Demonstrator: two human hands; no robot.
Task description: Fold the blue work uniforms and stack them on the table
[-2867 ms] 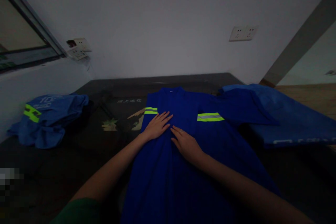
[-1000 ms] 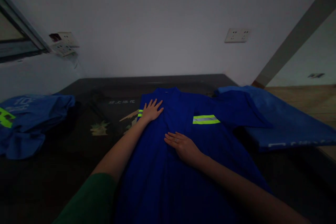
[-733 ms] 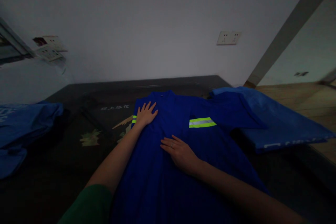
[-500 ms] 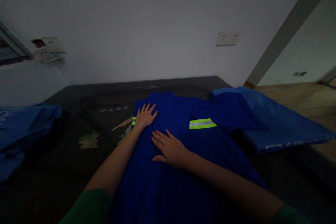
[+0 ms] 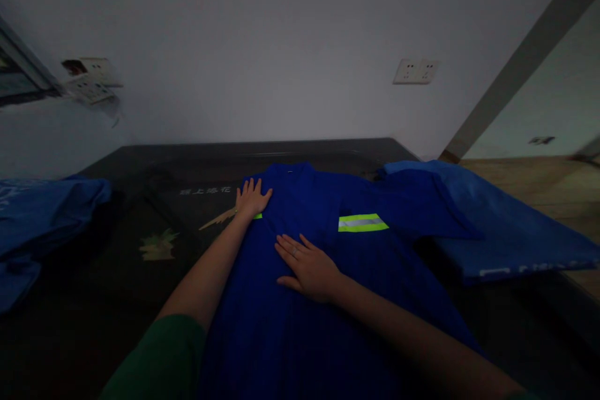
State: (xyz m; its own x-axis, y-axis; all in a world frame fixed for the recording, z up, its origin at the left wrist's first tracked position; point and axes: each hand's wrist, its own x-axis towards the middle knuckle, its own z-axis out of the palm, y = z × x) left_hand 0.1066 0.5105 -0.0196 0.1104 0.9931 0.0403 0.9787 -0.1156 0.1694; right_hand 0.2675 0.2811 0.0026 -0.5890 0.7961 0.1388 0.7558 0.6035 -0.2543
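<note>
A dark blue work garment (image 5: 328, 300) with a yellow-and-silver reflective stripe (image 5: 362, 222) lies flat on a dark table (image 5: 140, 300). My left hand (image 5: 252, 197) rests palm down, fingers spread, on the garment's upper left part, over its left stripe. Lower down and nearer the middle, my right hand (image 5: 307, 267) presses flat on the cloth with a ring on one finger. Neither hand grips anything.
A lighter blue garment (image 5: 497, 225) lies spread at the table's right. Another crumpled blue garment (image 5: 42, 219) sits at the left edge. Wall sockets (image 5: 415, 71) are on the back wall, more sockets (image 5: 91, 81) at the left. A printed mat (image 5: 187, 219) lies under the garment.
My left hand slid up and left from the garment's middle to its upper left part. My right hand shifted slightly left and stays flat on the cloth. The view panned right.
</note>
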